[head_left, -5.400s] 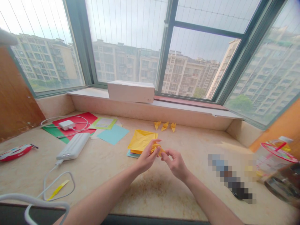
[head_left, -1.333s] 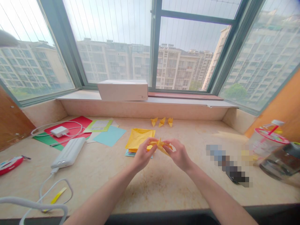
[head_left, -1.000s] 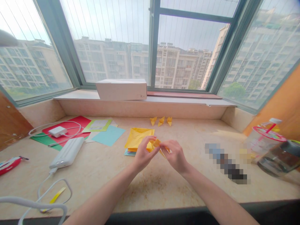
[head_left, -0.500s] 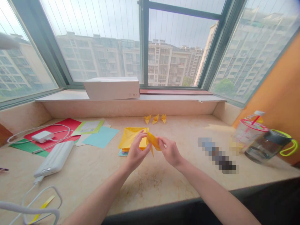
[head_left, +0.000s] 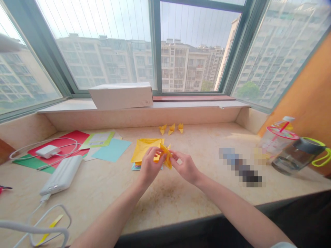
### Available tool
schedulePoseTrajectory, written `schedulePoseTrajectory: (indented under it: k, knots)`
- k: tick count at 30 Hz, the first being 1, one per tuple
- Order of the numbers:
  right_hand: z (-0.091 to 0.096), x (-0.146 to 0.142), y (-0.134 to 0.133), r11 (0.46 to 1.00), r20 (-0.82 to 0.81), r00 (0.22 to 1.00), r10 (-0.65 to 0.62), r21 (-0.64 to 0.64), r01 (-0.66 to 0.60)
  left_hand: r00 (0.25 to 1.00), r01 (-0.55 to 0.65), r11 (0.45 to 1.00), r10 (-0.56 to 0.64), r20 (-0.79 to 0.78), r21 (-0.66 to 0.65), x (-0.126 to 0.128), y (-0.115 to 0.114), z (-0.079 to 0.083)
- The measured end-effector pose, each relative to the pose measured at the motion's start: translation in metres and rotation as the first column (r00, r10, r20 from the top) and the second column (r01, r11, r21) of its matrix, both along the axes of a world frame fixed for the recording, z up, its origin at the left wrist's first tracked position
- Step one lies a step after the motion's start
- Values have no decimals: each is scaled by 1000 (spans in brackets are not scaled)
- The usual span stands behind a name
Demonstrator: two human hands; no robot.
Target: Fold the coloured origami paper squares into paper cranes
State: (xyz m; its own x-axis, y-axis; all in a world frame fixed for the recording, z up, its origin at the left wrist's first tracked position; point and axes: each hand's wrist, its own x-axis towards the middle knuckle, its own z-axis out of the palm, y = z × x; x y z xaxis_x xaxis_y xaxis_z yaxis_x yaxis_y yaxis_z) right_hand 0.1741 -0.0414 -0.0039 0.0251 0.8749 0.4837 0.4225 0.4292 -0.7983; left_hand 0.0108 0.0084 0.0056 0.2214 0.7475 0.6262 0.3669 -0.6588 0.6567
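Your left hand (head_left: 150, 168) and right hand (head_left: 184, 168) now come closer together. Both grips pinch the folded yellow paper (head_left: 166, 156) between them, in the middle of the frame, above the desk (head_left: 103, 186) and just beside the yellow sheet (head_left: 143, 150).

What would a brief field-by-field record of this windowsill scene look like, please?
Left hand: pinching folded yellow paper
Right hand: pinching the same paper
Beneath hands: yellow paper sheet
Beyond: three small folded yellow paper figures
Left side: white power bank, white charger, teal paper
Surface: marble ledge
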Motion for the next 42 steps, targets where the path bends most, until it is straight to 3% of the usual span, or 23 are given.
schedulePoseTrajectory:
  k: [6, 11, 20, 23, 29, 37, 42]
  knots:
    - [-1, 3, 0, 999, 34, 999, -22, 41, 21, 994, 53, 995, -45, 97, -86, 1, -2, 2]
    - [-1, 3, -1, 999, 52, 998, -32, 33, 30, 995, 78, 992, -72, 67, -96, 1, -5, 5]
    - [0, 7, 1, 991, 22, 991, -131, -11, 131, 990, 75, 975, -48, 132, -208, 0, -5, 3]
    - [-2, 9, 5, 989, -15, 991, -131, -65, 130, 982, 101, 951, -47, 185, -291, 1, -4, 1]
    - [-5, 8, 10, 987, -178, 983, -51, -160, 22, 913, 292, 865, -125, 388, -409, 2, -3, 0]
    - [1, 4, 6, 982, -303, 951, -58, -189, 0, 969, 210, 926, -155, 193, -314, 6, -7, -4]
    - [3, 2, 5, 981, -340, 939, -50, -194, -18, 977, 176, 938, -130, 170, -297, 6, -4, -5]
